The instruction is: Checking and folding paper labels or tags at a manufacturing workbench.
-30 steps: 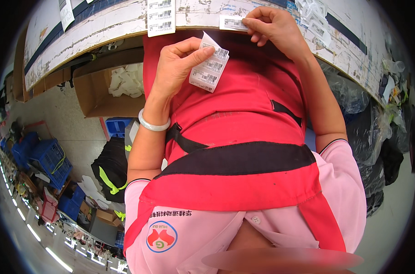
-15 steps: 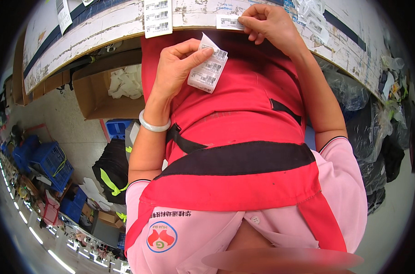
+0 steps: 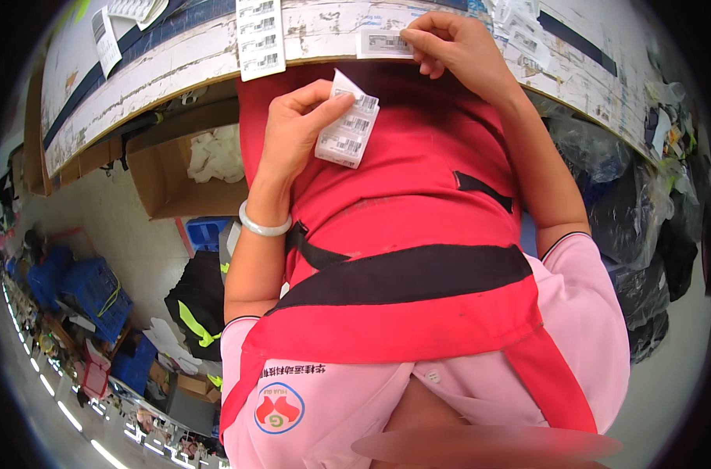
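In the upper middle of the frame, the left hand (image 3: 293,129) holds a white paper sheet of printed labels (image 3: 346,141) in front of the red cloth apron (image 3: 418,180), its grip narrow with the thumb on top; farther right, the right hand (image 3: 466,56) has its grip pinched on the right end of 1 small white rectangular label (image 3: 380,44), at the lower edge of the scuffed white worktop (image 3: 324,39); whether that label lies flat, I cannot tell; fingertips are best kept to its end, clear of the print, and the sheet held lightly against creasing.
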### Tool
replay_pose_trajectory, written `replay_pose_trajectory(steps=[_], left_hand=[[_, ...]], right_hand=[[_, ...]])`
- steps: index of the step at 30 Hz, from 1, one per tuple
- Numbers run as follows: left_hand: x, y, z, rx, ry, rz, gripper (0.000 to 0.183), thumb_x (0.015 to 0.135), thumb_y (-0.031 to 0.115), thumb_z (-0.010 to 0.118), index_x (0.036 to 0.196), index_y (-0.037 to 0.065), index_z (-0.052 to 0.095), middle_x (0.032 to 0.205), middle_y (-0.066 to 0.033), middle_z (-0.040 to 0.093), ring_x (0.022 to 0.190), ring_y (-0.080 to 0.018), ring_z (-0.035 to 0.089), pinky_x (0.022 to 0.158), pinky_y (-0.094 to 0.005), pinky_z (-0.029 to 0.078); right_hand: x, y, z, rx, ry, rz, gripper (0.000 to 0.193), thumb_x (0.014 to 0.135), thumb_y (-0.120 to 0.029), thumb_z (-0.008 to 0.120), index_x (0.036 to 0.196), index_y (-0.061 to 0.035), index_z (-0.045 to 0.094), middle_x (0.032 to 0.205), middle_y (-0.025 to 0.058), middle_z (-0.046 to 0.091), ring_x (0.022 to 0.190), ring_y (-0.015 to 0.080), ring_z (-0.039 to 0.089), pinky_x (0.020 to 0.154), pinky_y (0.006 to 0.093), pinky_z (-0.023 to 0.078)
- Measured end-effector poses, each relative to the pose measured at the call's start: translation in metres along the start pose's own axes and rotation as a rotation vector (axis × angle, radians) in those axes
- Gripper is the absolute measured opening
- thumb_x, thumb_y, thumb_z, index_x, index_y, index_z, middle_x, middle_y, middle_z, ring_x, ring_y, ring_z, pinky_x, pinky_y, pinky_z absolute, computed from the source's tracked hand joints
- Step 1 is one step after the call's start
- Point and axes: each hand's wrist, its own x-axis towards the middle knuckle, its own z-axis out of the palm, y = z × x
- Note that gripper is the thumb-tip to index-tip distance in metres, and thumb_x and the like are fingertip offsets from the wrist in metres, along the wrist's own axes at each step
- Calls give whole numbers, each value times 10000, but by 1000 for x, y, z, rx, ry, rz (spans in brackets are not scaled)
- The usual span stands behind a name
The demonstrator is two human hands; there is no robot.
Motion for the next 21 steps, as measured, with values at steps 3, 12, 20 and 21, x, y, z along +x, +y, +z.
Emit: replay_pose_trajectory(steps=[3, 12, 20, 21], left_hand=[[-4, -3, -3, 50, 67, -4, 94, 873, 65, 662, 914, -16, 688, 824, 5, 646, 735, -52, 579, 664, -193, 449], [-2, 3, 3, 11, 20, -10, 109, 884, 70, 654, 912, -31, 683, 845, -9, 642, 744, -64, 576, 667, -203, 453], [0, 7, 12, -20, 1, 41, 96, 884, 61, 653, 926, -18, 689, 834, -4, 657, 740, -60, 588, 672, -196, 458], [1, 10, 12, -20, -25, 51, 100, 884, 67, 656, 931, -14, 691, 834, -6, 662, 739, -60, 593, 667, -195, 463]], right_hand=[[-15, 5, -26, 104, 42, -25, 214, 922, -234, 630, 965, -24, 645, 722, -11, 596, 610, 53, 578, 554, 191, 484], [-32, 91, -138, -324, 517, 107, 217, 826, -247, 744, 847, -51, 655, 689, -37, 595, 576, 17, 520, 514, 171, 408], [-40, 46, -114, -809, 697, 127, 382, 811, -342, 739, 1017, -39, 629, 720, 6, 616, 629, 77, 571, 564, 219, 441], [-41, 39, -97, -797, 687, 119, 382, 811, -342, 739, 1017, -39, 629, 720, 6, 616, 629, 77, 571, 564, 219, 441]])
